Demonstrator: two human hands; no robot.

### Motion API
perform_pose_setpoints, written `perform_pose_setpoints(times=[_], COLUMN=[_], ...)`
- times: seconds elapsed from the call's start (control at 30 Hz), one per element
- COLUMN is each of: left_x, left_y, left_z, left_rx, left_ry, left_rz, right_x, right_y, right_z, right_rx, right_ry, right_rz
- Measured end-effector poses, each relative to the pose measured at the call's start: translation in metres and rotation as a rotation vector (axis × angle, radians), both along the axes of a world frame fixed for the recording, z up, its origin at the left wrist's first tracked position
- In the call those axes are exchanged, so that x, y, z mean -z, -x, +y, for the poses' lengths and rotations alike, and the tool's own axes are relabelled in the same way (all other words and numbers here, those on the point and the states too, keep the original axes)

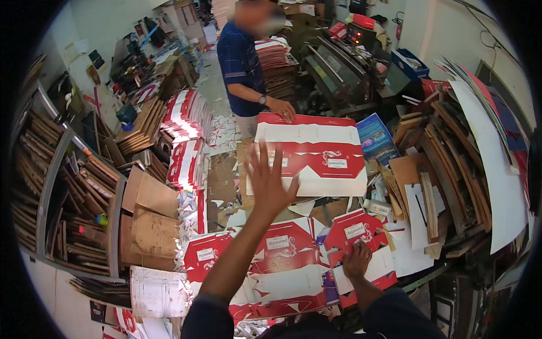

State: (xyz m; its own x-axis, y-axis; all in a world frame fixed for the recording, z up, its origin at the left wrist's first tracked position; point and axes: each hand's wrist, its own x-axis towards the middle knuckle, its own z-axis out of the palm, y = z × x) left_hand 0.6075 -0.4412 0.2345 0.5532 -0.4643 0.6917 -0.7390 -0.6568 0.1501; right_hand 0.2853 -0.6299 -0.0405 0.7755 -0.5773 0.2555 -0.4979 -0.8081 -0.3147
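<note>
My left hand (268,179) is raised with its fingers spread, holding nothing, in front of a stack of red and white printed carton sheets (316,133). It hides part of the stack's left side. My right hand (357,262) rests on a smaller red and white carton blank (370,227) at the near right, its fingers bent down against the surface. Between my arms lie more red and white carton blanks (282,257), with cut corners and folded-looking edges. Another such blank (204,254) sits partly behind my left forearm.
Across the table a co-worker (243,62) in a dark blue shirt has one hand on the stack's far edge. Wooden boards (451,152) lean at the right, a blue printed sheet (375,138) beside them. Piled carton sheets (185,116) and board-filled shelves (84,209) stand left.
</note>
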Motion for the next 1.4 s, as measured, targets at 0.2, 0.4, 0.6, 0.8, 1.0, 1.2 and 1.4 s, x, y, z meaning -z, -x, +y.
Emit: perform_pose_setpoints(times=[0.2, 0.4, 0.6, 0.8, 1.0, 1.2, 1.4], left_x=[-0.026, 0.026, 0.034, 0.039, 0.043, 0.051, 0.158], left_y=[-0.126, -0.126, -0.117, -0.189, -0.198, -0.164, -0.016], left_z=[-0.07, -0.087, -0.108, -0.001, 0.171, 0.1, 0.083], left_rx=[-0.474, -0.491, -0.562, -0.432, -0.594, -0.308, 0.199], left_ry=[0.647, 0.682, 0.697, 1.17, 1.361, 0.799, -0.215], left_rz=[0.623, 0.816, 1.221, 1.234, 1.276, 1.179, 0.562], right_x=[-0.001, -0.002, 0.005, 0.011, -0.005, -0.001, -0.009], right_y=[0.001, 0.0, 0.004, 0.002, 0.0, 0.003, 0.002], right_z=[0.0, -0.002, -0.007, -0.005, -0.002, -0.006, -0.006], right_rx=[-0.014, -0.016, 0.052, -0.003, -0.006, 0.019, 0.026], right_ry=[-0.001, -0.056, -0.058, 0.028, -0.017, -0.003, -0.09], right_rz=[0.091, 0.073, 0.097, -0.001, 0.03, 0.066, 0.071])
